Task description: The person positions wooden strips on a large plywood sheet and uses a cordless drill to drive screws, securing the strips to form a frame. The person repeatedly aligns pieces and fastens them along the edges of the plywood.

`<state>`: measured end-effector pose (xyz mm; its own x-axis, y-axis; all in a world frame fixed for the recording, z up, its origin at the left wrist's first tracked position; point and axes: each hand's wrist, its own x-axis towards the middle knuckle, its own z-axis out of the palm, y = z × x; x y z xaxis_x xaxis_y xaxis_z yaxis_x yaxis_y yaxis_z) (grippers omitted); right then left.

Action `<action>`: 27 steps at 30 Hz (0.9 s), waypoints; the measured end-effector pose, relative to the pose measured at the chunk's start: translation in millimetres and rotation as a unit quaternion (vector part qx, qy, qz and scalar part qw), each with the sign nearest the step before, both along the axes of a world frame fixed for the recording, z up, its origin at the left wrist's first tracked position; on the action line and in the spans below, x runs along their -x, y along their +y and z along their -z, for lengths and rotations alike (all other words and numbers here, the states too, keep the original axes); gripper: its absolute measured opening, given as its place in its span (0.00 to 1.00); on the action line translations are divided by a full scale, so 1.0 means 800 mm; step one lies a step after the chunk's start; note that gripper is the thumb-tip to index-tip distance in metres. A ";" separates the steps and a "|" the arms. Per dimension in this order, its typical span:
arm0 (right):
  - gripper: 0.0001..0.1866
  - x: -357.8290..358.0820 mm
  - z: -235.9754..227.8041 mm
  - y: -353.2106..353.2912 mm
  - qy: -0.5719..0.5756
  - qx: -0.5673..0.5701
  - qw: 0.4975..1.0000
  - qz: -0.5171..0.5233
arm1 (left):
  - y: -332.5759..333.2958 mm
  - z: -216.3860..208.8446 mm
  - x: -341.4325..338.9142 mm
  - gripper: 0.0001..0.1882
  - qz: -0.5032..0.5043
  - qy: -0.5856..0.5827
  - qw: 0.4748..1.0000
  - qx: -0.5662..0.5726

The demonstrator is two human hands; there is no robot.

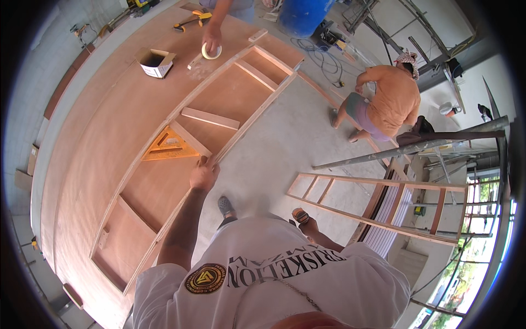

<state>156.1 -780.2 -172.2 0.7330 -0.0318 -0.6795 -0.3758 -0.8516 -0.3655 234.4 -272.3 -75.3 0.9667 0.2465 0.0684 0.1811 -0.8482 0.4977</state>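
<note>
My left hand [204, 175] grips the near rail of a long, tapered wooden frame [249, 118], where a slanted cross slat [189, 138] meets the rail. The frame lies on a large plywood-topped table [109, 109]. A yellow triangular speed square [169, 146] rests against that slat and the frame's far rail. Low by my right side, my right hand [304, 220] is closed around something dark that I cannot make out. Across the table, another person's hand [212, 36] holds a roll of pale tape [211, 51].
On the table are an open cardboard box [155, 62] and a yellow-black clamp [193, 22]. A second ladder-like frame [378, 205] and a metal pole [408, 145] stand right. A person in orange [390, 98] crouches beyond. Cables [323, 60] and a blue drum [304, 16] are farther off.
</note>
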 end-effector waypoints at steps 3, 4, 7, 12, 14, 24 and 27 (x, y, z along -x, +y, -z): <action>0.20 0.000 -0.004 0.007 -0.014 -0.023 1.000 0.000 | -0.001 -0.001 0.002 0.20 -0.005 -0.004 1.000 -0.002; 0.20 0.000 -0.004 0.010 -0.020 -0.033 0.999 -0.005 | -0.001 -0.001 0.001 0.20 -0.004 -0.029 1.000 -0.004; 0.20 0.003 -0.005 0.017 -0.011 -0.039 0.999 0.033 | -0.001 -0.001 0.000 0.21 -0.006 -0.001 1.000 -0.013; 0.20 0.014 -0.001 0.025 -0.003 -0.035 0.997 0.065 | 0.001 0.003 -0.003 0.19 -0.018 0.030 0.999 0.015; 0.20 0.017 0.000 0.027 -0.001 -0.037 0.997 0.068 | 0.001 0.005 -0.003 0.19 -0.019 0.039 0.999 0.007; 0.20 0.030 0.005 0.016 0.030 -0.010 0.999 0.033 | 0.003 0.005 -0.001 0.19 -0.013 0.036 0.999 0.014; 0.19 0.025 0.016 0.010 0.051 0.022 0.998 0.005 | 0.004 0.003 -0.002 0.17 -0.013 0.022 0.999 0.027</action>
